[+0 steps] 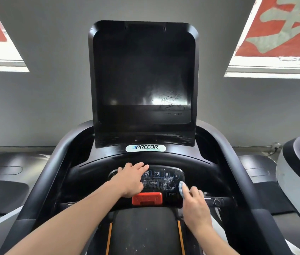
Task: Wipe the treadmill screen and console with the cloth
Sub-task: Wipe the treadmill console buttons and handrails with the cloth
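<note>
A: Left hand [131, 178]?

B: Flat on the console [164, 181], fingers straight, covering the left end of the button panel, just above the red stop bar [147, 198].

A: Right hand [195, 204]?

B: Fingers curled round a bunched pale blue cloth [181, 188], pressed to the panel's right edge near the START key. Wet flecks between the hands.

A: Screen [142, 76]?

B: Dark, upright above the Precor badge [145, 148]; smeared streaks low right. Belt [145, 232] below, orange-edged.

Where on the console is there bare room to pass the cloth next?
Free: the number keys between the left hand and the cloth in the right hand. Crowded: the left hand covers the panel's left, beside the red stop button.
</note>
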The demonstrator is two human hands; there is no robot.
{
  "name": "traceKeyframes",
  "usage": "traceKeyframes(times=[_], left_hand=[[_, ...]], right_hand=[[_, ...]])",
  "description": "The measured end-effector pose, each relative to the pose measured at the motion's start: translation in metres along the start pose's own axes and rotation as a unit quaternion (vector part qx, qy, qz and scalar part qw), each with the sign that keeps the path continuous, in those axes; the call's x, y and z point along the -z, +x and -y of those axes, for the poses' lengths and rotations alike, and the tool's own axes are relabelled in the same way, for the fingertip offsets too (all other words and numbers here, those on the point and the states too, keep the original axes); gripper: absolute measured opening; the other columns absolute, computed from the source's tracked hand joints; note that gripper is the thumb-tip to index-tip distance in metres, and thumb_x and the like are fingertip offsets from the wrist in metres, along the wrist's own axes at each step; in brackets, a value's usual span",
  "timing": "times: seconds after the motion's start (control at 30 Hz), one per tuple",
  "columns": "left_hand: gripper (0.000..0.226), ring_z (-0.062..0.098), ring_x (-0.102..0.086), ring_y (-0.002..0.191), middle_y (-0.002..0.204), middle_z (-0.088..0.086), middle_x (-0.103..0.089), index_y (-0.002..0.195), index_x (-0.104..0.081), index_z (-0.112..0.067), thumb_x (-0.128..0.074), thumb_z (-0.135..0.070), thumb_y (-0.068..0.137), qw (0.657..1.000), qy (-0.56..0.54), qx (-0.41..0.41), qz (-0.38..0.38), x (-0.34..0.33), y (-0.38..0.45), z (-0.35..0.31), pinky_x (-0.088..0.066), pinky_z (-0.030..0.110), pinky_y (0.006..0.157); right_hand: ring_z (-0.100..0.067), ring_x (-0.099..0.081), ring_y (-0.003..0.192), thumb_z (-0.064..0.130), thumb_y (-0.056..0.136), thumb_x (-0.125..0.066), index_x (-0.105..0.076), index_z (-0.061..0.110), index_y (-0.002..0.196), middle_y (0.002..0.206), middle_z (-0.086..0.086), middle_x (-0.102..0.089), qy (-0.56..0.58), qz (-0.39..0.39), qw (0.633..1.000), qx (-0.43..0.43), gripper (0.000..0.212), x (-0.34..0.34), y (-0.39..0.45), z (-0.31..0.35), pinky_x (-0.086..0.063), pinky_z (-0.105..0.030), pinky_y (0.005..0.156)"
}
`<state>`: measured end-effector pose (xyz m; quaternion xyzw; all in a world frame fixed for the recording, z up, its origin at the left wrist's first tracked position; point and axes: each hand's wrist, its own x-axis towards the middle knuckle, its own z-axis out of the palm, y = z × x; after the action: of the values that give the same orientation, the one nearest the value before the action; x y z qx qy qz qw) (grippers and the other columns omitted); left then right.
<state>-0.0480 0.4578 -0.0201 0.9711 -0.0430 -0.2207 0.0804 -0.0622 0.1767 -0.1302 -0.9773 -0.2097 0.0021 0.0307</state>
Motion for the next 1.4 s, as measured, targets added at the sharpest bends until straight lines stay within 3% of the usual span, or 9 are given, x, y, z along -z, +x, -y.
traceKeyframes(times=[0.1, 0.23, 0.33, 0.5, 0.67, 0.87, 1.07, 1.23, 1.4], left_hand=[[0.076, 0.03, -0.022, 0.151, 0.173, -0.008, -0.011, 0.166, -0.012, -0.034, -0.049, -0.031, 0.099, 1.0, -0.001, -0.001, 0.0, -0.001, 0.0, 0.001, -0.022, 0.066, 0.121], [0.076, 0.029, -0.021, 0.151, 0.173, -0.009, -0.01, 0.166, -0.011, -0.035, -0.048, -0.031, 0.099, 1.0, -0.006, -0.003, 0.003, -0.002, 0.001, 0.002, -0.021, 0.066, 0.121], [0.076, 0.031, -0.023, 0.15, 0.173, -0.008, -0.01, 0.165, -0.011, -0.034, -0.048, -0.03, 0.099, 1.0, -0.004, -0.002, 0.001, -0.002, 0.001, 0.003, -0.022, 0.067, 0.121], [0.077, 0.031, -0.021, 0.15, 0.173, -0.008, -0.009, 0.165, -0.01, -0.033, -0.048, -0.03, 0.099, 1.0, -0.004, -0.004, 0.002, -0.004, 0.0, 0.003, -0.02, 0.066, 0.121], [0.076, 0.033, -0.021, 0.15, 0.174, -0.007, -0.008, 0.166, -0.009, -0.032, -0.048, -0.031, 0.1, 1.0, 0.005, -0.002, 0.002, -0.003, 0.0, 0.001, -0.02, 0.066, 0.122], [0.076, 0.033, -0.021, 0.151, 0.174, -0.007, -0.008, 0.166, -0.009, -0.032, -0.048, -0.032, 0.1, 1.0, 0.01, -0.002, 0.0, -0.004, -0.001, 0.0, -0.02, 0.066, 0.122], [0.076, 0.033, -0.02, 0.151, 0.174, -0.007, -0.008, 0.166, -0.009, -0.031, -0.048, -0.032, 0.1, 1.0, 0.007, -0.001, 0.0, -0.003, -0.001, 0.0, -0.02, 0.066, 0.122], [0.077, 0.033, -0.019, 0.152, 0.174, -0.008, -0.007, 0.166, -0.008, -0.032, -0.048, -0.031, 0.1, 1.0, 0.001, 0.0, 0.003, -0.004, 0.0, 0.001, -0.019, 0.067, 0.122], [0.077, 0.033, -0.018, 0.152, 0.174, -0.007, -0.007, 0.166, -0.008, -0.032, -0.047, -0.03, 0.1, 1.0, -0.003, 0.001, 0.0, -0.003, -0.001, -0.001, -0.017, 0.067, 0.122]], right_hand=[[-0.027, -0.052, 0.084, 0.004, 0.072, -0.047, -0.054, 0.002, 0.145, 0.109, -0.006, -0.061, 0.033, 0.027, 0.999, -0.02, 0.074, 0.005, -0.002, 0.02, -0.058, -0.038, 0.075], [-0.026, -0.05, 0.091, 0.034, 0.069, -0.067, -0.037, 0.014, 0.152, 0.116, -0.001, -0.057, -0.013, 0.074, 0.988, 0.135, 0.091, 0.003, 0.0, 0.002, -0.057, -0.041, 0.077], [-0.026, -0.049, 0.086, 0.019, 0.06, -0.084, -0.049, 0.01, 0.149, 0.108, -0.003, -0.058, -0.015, 0.021, 0.999, 0.048, 0.097, 0.026, 0.025, -0.019, -0.056, -0.039, 0.074], [-0.028, -0.05, 0.086, 0.006, 0.079, -0.041, -0.042, 0.0, 0.152, 0.107, -0.008, -0.058, -0.046, 0.013, 0.992, 0.115, 0.073, 0.012, -0.005, 0.012, -0.059, -0.041, 0.074], [-0.031, -0.051, 0.086, 0.004, 0.077, -0.056, -0.048, 0.0, 0.148, 0.103, -0.01, -0.056, -0.071, -0.047, 0.992, 0.094, 0.072, 0.041, 0.036, -0.008, -0.057, -0.044, 0.068], [-0.049, -0.055, 0.118, 0.005, 0.083, -0.036, -0.056, -0.004, 0.144, 0.138, -0.025, -0.056, -0.098, -0.027, 0.992, 0.079, 0.064, 0.01, -0.013, 0.025, -0.055, -0.058, 0.099], [-0.035, -0.048, 0.087, 0.002, 0.084, -0.041, -0.046, -0.001, 0.149, 0.121, -0.013, -0.057, -0.078, -0.059, 0.994, 0.047, 0.066, 0.043, 0.039, -0.001, -0.057, -0.044, 0.076], [-0.036, -0.047, 0.099, 0.0, 0.081, -0.036, -0.038, -0.006, 0.152, 0.131, -0.018, -0.056, -0.088, -0.016, 0.99, 0.106, 0.071, 0.009, -0.006, 0.015, -0.058, -0.047, 0.087], [-0.032, -0.049, 0.084, 0.004, 0.082, -0.035, -0.049, 0.002, 0.146, 0.112, -0.01, -0.058, -0.06, -0.053, 0.993, 0.082, 0.065, 0.036, 0.028, 0.003, -0.058, -0.044, 0.069]])
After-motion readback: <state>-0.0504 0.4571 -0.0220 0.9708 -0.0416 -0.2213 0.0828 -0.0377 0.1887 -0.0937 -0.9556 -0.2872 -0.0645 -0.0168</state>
